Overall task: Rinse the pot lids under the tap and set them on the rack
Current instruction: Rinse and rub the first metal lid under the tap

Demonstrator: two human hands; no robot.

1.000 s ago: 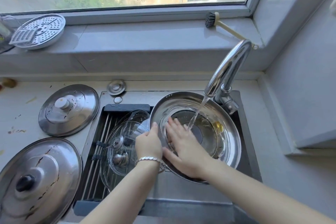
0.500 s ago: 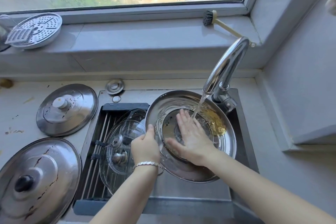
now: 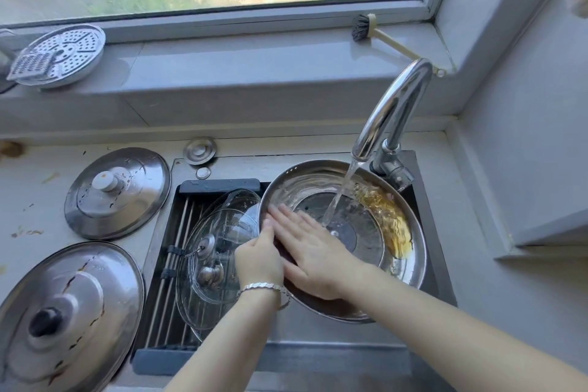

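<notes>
A large steel pot lid (image 3: 404, 267) lies upside down over the sink, tilted, with tap (image 3: 393, 111) water running into its hollow and brownish water pooling at its right. My left hand (image 3: 259, 259) grips its left rim. My right hand (image 3: 313, 250) lies flat inside it, fingers straight, pressing near the left rim. Two glass lids (image 3: 219, 239) rest overlapping on the roll-up rack (image 3: 178, 251) across the sink's left half.
Two steel lids lie on the counter at left, a medium one (image 3: 117, 192) and a large stained one (image 3: 68, 312). A sink plug (image 3: 200, 150) sits behind the rack. On the windowsill are a perforated steamer plate (image 3: 60, 54) and a brush (image 3: 381, 36).
My right hand has slid across the lid's inside from the middle toward the left rim. The lid has tilted slightly and the brownish water has gathered at its right side.
</notes>
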